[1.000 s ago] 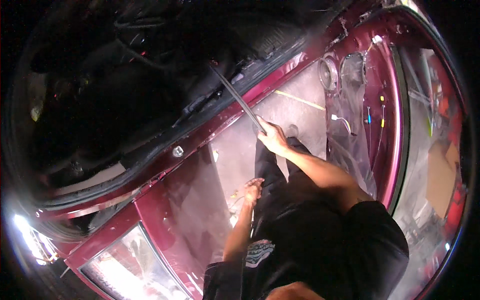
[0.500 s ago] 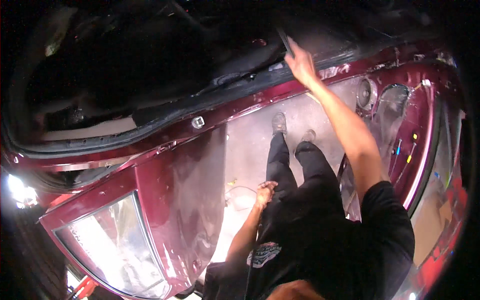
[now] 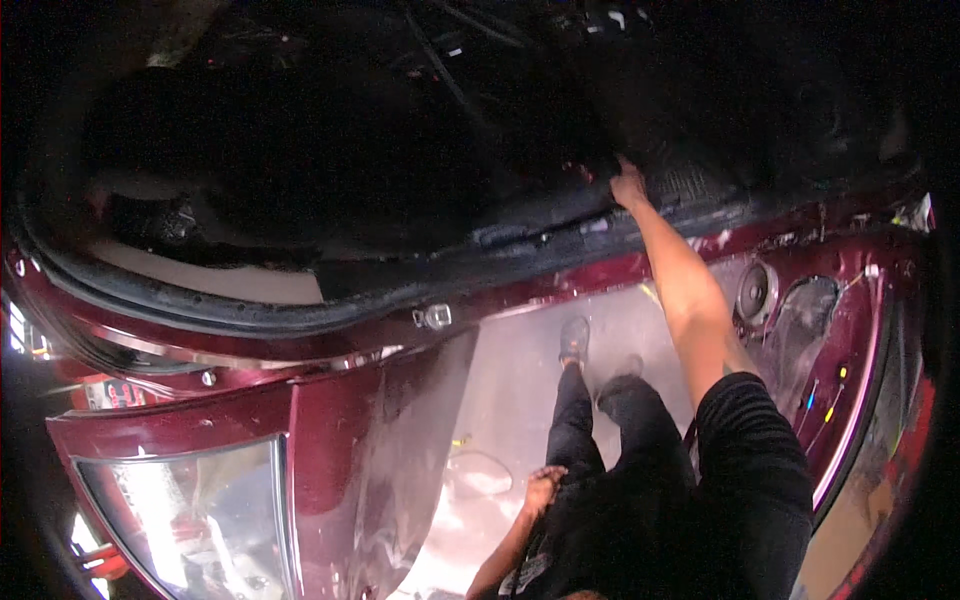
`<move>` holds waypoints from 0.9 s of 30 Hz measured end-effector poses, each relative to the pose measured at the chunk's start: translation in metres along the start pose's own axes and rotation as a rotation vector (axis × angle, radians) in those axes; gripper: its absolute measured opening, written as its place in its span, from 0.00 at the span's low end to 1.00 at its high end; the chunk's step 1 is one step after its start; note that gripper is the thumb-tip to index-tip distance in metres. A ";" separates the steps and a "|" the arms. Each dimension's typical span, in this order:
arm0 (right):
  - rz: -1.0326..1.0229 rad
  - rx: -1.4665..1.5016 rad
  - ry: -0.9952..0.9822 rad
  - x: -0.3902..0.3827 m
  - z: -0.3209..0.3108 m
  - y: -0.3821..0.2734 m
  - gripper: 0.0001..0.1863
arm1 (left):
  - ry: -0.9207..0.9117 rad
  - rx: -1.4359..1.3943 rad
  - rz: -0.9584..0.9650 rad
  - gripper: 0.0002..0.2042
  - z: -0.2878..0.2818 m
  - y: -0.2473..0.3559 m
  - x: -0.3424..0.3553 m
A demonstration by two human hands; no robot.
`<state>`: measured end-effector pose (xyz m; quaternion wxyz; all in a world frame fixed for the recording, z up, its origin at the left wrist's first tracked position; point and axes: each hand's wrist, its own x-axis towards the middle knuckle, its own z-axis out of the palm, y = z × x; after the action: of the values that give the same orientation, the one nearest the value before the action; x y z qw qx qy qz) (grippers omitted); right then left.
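Observation:
My right arm stretches over the maroon door sill (image 3: 560, 290) into the dark car interior. There my right hand (image 3: 628, 187) is closed low over the dark floor, just inside the sill; shadow hides its fingertips and what they grip. By my left thigh hangs my left hand (image 3: 544, 488), its fingers curled; whatever may be in them is too small to make out. Open at the right is a maroon door (image 3: 850, 400) with its inner panel bare, showing a round speaker (image 3: 756, 292). Another maroon door (image 3: 340, 450) stands open at the left.
My feet stand on the pale floor (image 3: 520, 350) between the two doors. A metal latch striker (image 3: 436, 317) sticks out from the pillar. The left door has a framed window (image 3: 190, 510). Small blue and yellow-handled tools (image 3: 829, 413) rest against the right door.
My right hand, earlier raised by a dark bar-like piece, has moved lower and slightly right into the interior. The view has shifted, and my left hand stays by my thigh.

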<state>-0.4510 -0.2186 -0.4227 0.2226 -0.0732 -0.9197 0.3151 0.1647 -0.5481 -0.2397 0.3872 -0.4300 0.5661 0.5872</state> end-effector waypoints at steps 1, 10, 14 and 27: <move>-0.095 -0.128 0.112 0.006 0.001 0.029 0.33 | -0.028 0.025 0.016 0.11 0.000 0.009 0.005; 0.733 0.458 -0.526 -0.010 -0.058 -0.052 0.35 | -0.028 -0.029 -0.058 0.09 -0.004 -0.001 0.002; 0.850 0.607 -0.520 -0.015 -0.065 -0.056 0.41 | -0.047 0.016 -0.040 0.09 -0.004 0.009 0.011; -0.153 -0.158 -1.146 -0.404 -0.159 0.019 0.14 | -0.049 0.151 0.036 0.10 0.006 0.070 0.012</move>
<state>-0.0193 -0.2275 -0.4692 -0.2943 0.1593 -0.9168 0.2180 0.0945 -0.5470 -0.2274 0.4218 -0.3749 0.6064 0.5602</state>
